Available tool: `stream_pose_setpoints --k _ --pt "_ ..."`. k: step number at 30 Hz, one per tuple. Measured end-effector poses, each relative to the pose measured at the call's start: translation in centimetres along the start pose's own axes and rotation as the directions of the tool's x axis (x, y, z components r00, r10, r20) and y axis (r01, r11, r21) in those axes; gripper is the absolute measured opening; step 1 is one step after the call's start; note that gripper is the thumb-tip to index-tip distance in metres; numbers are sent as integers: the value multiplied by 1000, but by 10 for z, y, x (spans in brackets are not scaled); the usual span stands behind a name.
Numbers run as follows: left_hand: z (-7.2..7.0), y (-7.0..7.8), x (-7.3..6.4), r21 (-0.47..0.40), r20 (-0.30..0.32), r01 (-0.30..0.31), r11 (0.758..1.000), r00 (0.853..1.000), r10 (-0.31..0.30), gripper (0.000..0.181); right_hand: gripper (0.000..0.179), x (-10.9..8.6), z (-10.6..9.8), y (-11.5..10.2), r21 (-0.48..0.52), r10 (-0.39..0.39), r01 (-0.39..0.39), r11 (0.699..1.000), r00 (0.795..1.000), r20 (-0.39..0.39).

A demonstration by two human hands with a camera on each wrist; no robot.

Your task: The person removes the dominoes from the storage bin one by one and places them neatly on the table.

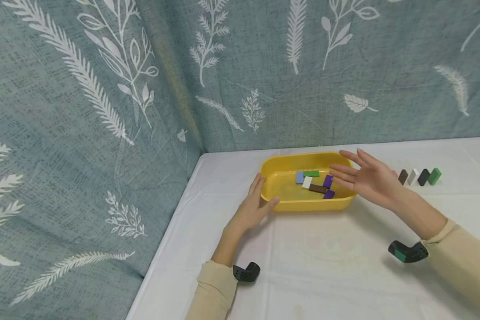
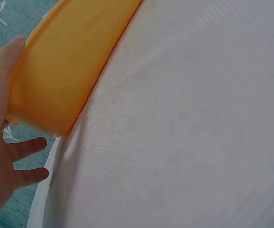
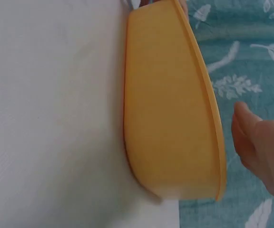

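A yellow plastic tub stands on the white cloth. Inside lie a blue block, a green block, a white block, a brown block and two purple blocks. My left hand rests against the tub's left end, thumb at the front rim and fingers straight along the side. In the left wrist view two of its fingers stick out free of the tub. My right hand hovers at the right end, fingers extended; the right wrist view shows it apart from the rim.
Right of the tub, several small blocks stand upright in a row, among them a black block and a green block; my right hand partly covers the row's left end. A patterned green curtain hangs behind and to the left of the table.
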State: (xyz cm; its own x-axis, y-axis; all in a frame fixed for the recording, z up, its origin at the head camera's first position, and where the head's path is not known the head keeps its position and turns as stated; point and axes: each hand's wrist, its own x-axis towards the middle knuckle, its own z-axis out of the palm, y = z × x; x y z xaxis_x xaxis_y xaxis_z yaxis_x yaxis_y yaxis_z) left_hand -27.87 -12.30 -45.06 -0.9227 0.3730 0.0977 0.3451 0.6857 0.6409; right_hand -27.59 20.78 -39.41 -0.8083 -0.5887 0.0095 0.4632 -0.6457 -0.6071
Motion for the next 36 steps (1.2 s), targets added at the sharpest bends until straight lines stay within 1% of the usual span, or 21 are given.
stream_pose_setpoints --k 4,7,12,14,19,22,27,30,34,36 --pt "-1 0 0 -1 -3 4 1000 1000 -4 87 76 21 11 5 -103 35 -46 994 994 -107" --pt "-1 0 0 -14 1 9 1000 1000 -9 87 79 37 15 9 -182 50 -84 980 982 -183" --pt "-1 0 -1 -12 -3 17 1000 1000 -17 88 79 63 16 17 -274 81 -151 950 965 -249" --pt "0 1 0 -10 -5 15 1000 1000 -15 88 75 70 15 18 -299 90 -174 938 957 -275" --pt "2 4 1 -5 12 24 1000 1000 -24 87 68 83 12 24 -326 124 -250 912 925 -360" --pt "3 6 3 0 20 33 999 999 -33 85 68 89 13 28 -338 141 -284 897 909 -392" --pt "3 5 5 8 6 26 1000 1000 -26 85 71 100 16 34 -390 127 -320 863 887 -445" --pt "2 4 6 8 1 28 1000 1000 -28 87 72 107 18 35 -409 119 -329 851 880 -459" --pt "2 4 6 6 -1 26 1000 1000 -26 88 72 115 19 37 -396 129 -346 851 867 -480" --pt "1 4 6 6 0 23 1000 1000 -23 88 71 118 19 38 -405 130 -353 843 865 -484"
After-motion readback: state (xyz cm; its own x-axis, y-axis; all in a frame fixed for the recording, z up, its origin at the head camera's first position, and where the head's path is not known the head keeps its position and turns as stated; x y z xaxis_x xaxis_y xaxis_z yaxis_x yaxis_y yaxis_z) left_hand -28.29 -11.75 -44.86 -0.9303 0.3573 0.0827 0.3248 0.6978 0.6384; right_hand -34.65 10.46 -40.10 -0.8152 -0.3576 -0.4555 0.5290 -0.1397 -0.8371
